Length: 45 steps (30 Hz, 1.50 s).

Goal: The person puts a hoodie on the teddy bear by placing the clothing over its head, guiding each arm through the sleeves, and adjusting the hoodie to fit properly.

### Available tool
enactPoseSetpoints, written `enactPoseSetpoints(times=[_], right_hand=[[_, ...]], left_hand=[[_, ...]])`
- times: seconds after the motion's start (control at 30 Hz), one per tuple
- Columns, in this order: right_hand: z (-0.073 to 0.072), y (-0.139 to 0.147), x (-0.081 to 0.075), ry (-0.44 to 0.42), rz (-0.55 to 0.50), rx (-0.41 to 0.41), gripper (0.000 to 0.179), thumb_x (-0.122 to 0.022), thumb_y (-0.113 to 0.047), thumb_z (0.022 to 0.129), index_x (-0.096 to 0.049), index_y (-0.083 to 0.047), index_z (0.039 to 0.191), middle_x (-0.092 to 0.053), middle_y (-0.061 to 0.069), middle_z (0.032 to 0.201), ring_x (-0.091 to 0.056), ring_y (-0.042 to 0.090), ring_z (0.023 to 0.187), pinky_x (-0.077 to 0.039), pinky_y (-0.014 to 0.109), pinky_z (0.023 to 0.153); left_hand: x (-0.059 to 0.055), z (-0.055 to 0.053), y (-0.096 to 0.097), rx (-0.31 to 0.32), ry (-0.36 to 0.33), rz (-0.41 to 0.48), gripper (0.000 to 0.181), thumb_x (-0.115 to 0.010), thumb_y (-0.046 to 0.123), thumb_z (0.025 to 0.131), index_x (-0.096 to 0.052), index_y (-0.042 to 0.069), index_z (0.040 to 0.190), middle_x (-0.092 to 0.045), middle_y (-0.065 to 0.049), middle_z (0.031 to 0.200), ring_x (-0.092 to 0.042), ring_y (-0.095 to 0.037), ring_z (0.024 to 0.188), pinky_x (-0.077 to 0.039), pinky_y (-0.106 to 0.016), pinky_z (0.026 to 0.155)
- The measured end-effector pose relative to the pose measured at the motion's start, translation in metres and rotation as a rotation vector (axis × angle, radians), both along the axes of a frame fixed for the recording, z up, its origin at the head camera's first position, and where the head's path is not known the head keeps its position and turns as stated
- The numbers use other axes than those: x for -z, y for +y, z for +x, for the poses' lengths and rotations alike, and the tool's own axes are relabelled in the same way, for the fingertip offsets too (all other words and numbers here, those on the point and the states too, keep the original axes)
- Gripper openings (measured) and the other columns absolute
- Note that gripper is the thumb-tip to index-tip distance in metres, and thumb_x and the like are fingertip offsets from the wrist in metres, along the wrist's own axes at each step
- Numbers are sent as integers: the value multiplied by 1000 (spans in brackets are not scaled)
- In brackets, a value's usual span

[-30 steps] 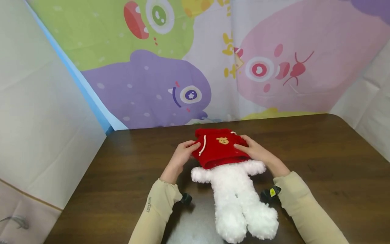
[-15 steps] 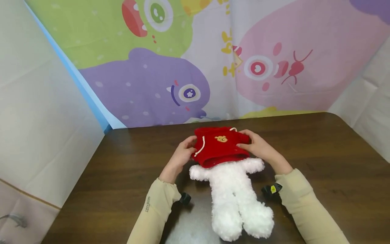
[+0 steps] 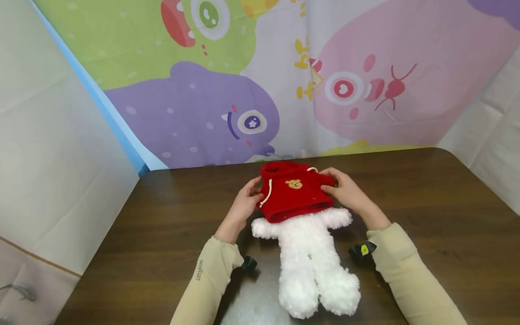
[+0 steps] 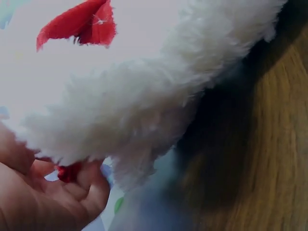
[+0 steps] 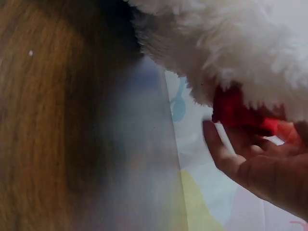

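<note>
A white fluffy plush toy lies on its back with its legs toward me. A small red hoodie, with a tan bear face and white drawstrings, covers its head, and the head is hidden. Its hem lies just above the toy's arms; the neck opening faces the far edge. My left hand pinches the hoodie's left side, thumb on the front. On the other side my right hand grips the right sleeve. In the left wrist view, a bit of red cloth shows between the left fingers, beneath white fur.
A dark brown wooden table lies under everything. Behind its far edge hangs a cloth with cartoon creatures. Pale panels stand at both sides. Black wrist cameras sit below the sleeves.
The hoodie's far end has risen and its neck opening shows now. My right hand has shifted outward to the sleeve. The plush toy has slid slightly left and away in the head view.
</note>
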State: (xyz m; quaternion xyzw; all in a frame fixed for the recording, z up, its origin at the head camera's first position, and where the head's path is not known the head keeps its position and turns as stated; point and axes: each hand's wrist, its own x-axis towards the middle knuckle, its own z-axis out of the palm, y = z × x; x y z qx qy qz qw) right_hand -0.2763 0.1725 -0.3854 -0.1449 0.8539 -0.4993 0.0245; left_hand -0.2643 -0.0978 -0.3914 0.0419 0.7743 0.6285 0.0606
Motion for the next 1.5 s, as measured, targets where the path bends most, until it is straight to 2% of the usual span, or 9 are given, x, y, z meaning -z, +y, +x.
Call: enactPoseSetpoints(times=[0.27, 0.4, 0.53, 0.63, 0.73, 0.8, 0.97, 1.23, 1.5], right_hand=[[-3, 8, 4, -110, -37, 91, 26, -50, -3, 90, -47, 8, 114, -54, 18, 94, -50, 15, 67, -48, 26, 62], [-3, 8, 6, -94, -16, 74, 26, -48, -1, 91, -47, 8, 115, -54, 20, 98, -52, 19, 73, -48, 27, 66], [1, 5, 1, -56, 31, 90, 31, -51, -7, 90, -46, 5, 119, -52, 24, 114, -54, 30, 94, -48, 33, 78], [6, 6, -8, 5, 28, 142, 34, -54, -11, 90, -46, 4, 120, -52, 23, 116, -53, 34, 102, -47, 35, 81], [12, 7, -20, 91, 5, 141, 30, -55, -15, 90, -51, 1, 115, -57, 19, 110, -56, 31, 97, -47, 31, 77], [16, 6, -26, 130, 18, 93, 27, -57, -19, 89, -56, -3, 111, -60, 14, 105, -58, 26, 91, -47, 28, 74], [24, -1, -33, 138, 124, -33, 30, -67, -33, 81, -60, -13, 103, -61, 4, 90, -54, 19, 76, -47, 27, 65], [27, -4, -27, 118, 208, -136, 42, -75, -26, 74, -56, -9, 107, -57, 3, 91, -51, 17, 79, -46, 27, 69], [22, -8, -32, 135, 219, -67, 22, -63, -13, 83, -60, -7, 104, -61, 6, 91, -53, 18, 77, -47, 30, 68]], left_hand=[[4, -5, -6, -60, -55, 95, 41, -45, -5, 87, -52, 4, 127, -57, -17, 109, -56, -11, 76, -49, -24, 62], [4, -8, -9, -73, -45, 83, 38, -46, -4, 88, -54, 4, 124, -58, -17, 108, -58, -14, 78, -48, -23, 62], [-3, -5, -9, -88, 70, -6, 44, -49, -2, 87, -47, 6, 130, -56, -18, 118, -56, -24, 99, -47, -28, 78], [-17, 5, -10, -94, 180, -124, 40, -54, 1, 85, -51, 7, 124, -58, -16, 115, -54, -27, 104, -44, -33, 85], [-35, 18, -11, -37, 217, -258, 25, -60, 7, 83, -59, 8, 108, -60, -11, 100, -56, -25, 90, -48, -33, 75], [-44, 26, -11, 54, 208, -361, 20, -64, 12, 82, -59, 11, 101, -59, -6, 94, -55, -20, 83, -48, -30, 71], [-49, 36, -7, 242, 221, -537, 34, -71, 20, 77, -55, 12, 106, -55, -3, 100, -52, -17, 86, -46, -29, 78], [-45, 34, 0, 323, 269, -611, 49, -75, 14, 71, -48, 13, 112, -49, -3, 108, -48, -17, 95, -48, -30, 81], [-56, 20, -12, 318, 277, -663, 20, -58, 7, 84, -61, 11, 104, -64, -3, 95, -58, -16, 75, -50, -28, 70]])
